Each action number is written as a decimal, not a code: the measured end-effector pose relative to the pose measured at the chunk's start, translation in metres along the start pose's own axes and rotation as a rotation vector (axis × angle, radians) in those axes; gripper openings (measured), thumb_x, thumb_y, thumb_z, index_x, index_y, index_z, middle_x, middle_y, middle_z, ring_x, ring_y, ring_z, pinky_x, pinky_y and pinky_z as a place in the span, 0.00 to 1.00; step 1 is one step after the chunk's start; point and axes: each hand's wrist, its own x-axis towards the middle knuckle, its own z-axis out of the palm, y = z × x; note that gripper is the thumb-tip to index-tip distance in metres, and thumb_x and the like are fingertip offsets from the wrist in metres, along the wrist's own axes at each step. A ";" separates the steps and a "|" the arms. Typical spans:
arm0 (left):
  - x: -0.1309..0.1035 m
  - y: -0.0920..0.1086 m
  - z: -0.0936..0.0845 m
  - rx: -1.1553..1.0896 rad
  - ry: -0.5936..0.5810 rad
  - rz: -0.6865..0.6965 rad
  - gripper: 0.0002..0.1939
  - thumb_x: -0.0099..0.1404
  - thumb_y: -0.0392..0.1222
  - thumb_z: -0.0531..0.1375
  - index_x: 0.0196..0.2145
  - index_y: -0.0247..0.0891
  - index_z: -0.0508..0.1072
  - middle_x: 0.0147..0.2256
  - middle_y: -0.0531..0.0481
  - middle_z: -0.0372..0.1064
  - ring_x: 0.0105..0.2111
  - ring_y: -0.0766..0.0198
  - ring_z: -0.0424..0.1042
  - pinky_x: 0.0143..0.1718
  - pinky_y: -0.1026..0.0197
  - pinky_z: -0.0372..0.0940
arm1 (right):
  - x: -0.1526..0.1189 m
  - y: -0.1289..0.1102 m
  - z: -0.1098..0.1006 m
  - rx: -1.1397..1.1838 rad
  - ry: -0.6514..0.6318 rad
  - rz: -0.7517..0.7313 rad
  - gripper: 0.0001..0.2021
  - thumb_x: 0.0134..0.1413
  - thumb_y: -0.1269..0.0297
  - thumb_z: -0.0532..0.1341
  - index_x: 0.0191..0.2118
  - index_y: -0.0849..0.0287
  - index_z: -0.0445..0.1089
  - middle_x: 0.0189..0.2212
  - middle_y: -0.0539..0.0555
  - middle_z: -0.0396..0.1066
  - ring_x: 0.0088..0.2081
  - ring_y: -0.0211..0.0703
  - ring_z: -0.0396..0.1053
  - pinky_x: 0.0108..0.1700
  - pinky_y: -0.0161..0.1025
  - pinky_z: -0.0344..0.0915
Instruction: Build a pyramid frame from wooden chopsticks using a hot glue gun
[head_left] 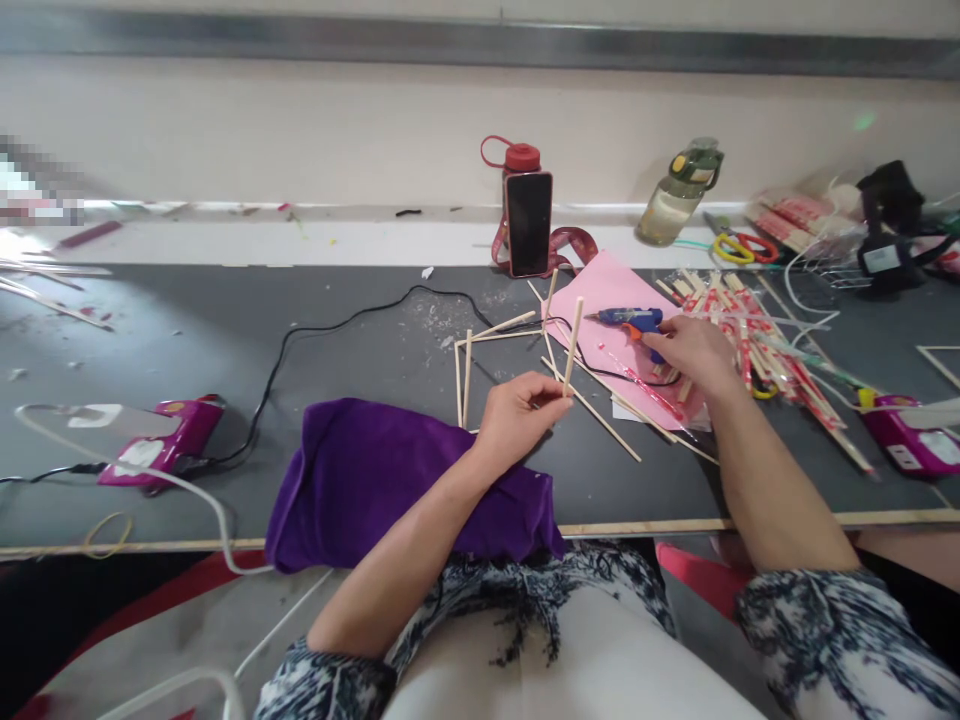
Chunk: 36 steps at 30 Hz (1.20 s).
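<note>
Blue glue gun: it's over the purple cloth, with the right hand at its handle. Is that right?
Not quite: the head view shows the blue glue gun over the pink sheet, not the purple cloth. The right hand is at its handle, as you say.

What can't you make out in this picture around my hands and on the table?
All in the head view:
- Glue gun handle: partly hidden by the right hand, so how firmly it is held is unclear.
- Bottle with the red cap: front mostly hidden by the phone.
- Whatever lies under the purple cloth: covered.
- Print on the wrapped sticks: too small.
- Stick frame at far right: cut off by the edge.
</note>
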 end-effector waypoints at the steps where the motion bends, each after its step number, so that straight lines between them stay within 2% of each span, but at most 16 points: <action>1: 0.000 0.000 0.000 -0.004 0.002 0.003 0.09 0.56 0.43 0.62 0.33 0.35 0.76 0.32 0.48 0.74 0.27 0.69 0.71 0.28 0.68 0.66 | 0.000 -0.001 0.000 0.011 -0.013 0.002 0.17 0.46 0.50 0.56 0.32 0.56 0.76 0.26 0.56 0.74 0.29 0.47 0.69 0.26 0.38 0.54; 4: -0.001 0.002 0.000 -0.053 0.001 -0.006 0.09 0.56 0.43 0.62 0.33 0.35 0.76 0.32 0.48 0.73 0.27 0.69 0.71 0.28 0.68 0.67 | -0.001 0.000 -0.001 0.129 -0.009 0.040 0.15 0.45 0.52 0.58 0.28 0.57 0.75 0.22 0.55 0.73 0.27 0.45 0.68 0.26 0.38 0.54; 8: 0.000 0.007 0.001 -0.134 0.006 -0.041 0.10 0.56 0.42 0.62 0.33 0.33 0.75 0.32 0.48 0.72 0.27 0.69 0.70 0.27 0.68 0.67 | -0.002 0.007 -0.002 0.436 0.070 0.095 0.12 0.42 0.56 0.60 0.29 0.59 0.75 0.23 0.53 0.72 0.26 0.43 0.67 0.27 0.37 0.57; 13: 0.000 0.012 0.002 -0.221 0.014 -0.095 0.11 0.55 0.43 0.63 0.33 0.33 0.75 0.30 0.49 0.71 0.27 0.69 0.71 0.24 0.69 0.66 | -0.008 0.009 0.000 0.870 0.110 0.028 0.13 0.41 0.61 0.62 0.36 0.59 0.73 0.27 0.51 0.73 0.26 0.40 0.67 0.27 0.36 0.60; 16: 0.000 0.013 0.003 -0.234 0.014 -0.104 0.11 0.55 0.44 0.63 0.33 0.34 0.75 0.30 0.49 0.71 0.27 0.68 0.71 0.23 0.70 0.66 | -0.009 0.006 0.003 0.870 0.144 -0.017 0.16 0.43 0.61 0.61 0.41 0.58 0.73 0.31 0.51 0.74 0.29 0.41 0.68 0.29 0.36 0.61; 18: -0.001 0.012 0.003 -0.225 0.010 -0.102 0.11 0.55 0.44 0.63 0.33 0.34 0.75 0.29 0.49 0.71 0.27 0.68 0.71 0.23 0.70 0.65 | -0.007 0.005 0.006 0.821 0.147 -0.025 0.16 0.45 0.59 0.60 0.40 0.58 0.73 0.32 0.51 0.73 0.30 0.41 0.67 0.29 0.36 0.60; 23: -0.001 0.007 0.003 -0.173 0.011 -0.078 0.10 0.56 0.43 0.62 0.33 0.34 0.75 0.28 0.49 0.71 0.26 0.69 0.70 0.24 0.69 0.65 | 0.003 0.006 0.015 0.739 0.116 0.100 0.12 0.46 0.56 0.58 0.33 0.58 0.73 0.22 0.50 0.69 0.23 0.41 0.65 0.23 0.36 0.55; 26: -0.002 0.006 0.003 -0.150 0.013 -0.065 0.10 0.56 0.43 0.62 0.34 0.34 0.75 0.29 0.49 0.71 0.26 0.69 0.71 0.24 0.69 0.65 | 0.008 0.005 0.020 0.706 0.070 0.127 0.11 0.47 0.55 0.58 0.29 0.58 0.71 0.20 0.52 0.69 0.22 0.43 0.66 0.23 0.38 0.58; 32: -0.005 0.006 0.001 -0.137 0.017 -0.080 0.10 0.56 0.44 0.62 0.33 0.35 0.75 0.28 0.49 0.71 0.26 0.69 0.71 0.24 0.70 0.64 | 0.013 0.000 0.024 0.944 -0.063 0.212 0.09 0.47 0.58 0.57 0.31 0.58 0.69 0.22 0.55 0.72 0.21 0.48 0.69 0.22 0.43 0.63; 36: -0.006 0.004 0.001 -0.134 0.017 -0.066 0.11 0.56 0.44 0.62 0.33 0.34 0.75 0.28 0.49 0.72 0.25 0.69 0.71 0.24 0.69 0.64 | 0.012 0.000 0.024 0.966 -0.034 0.194 0.11 0.48 0.58 0.57 0.35 0.58 0.69 0.22 0.55 0.71 0.21 0.49 0.70 0.21 0.43 0.63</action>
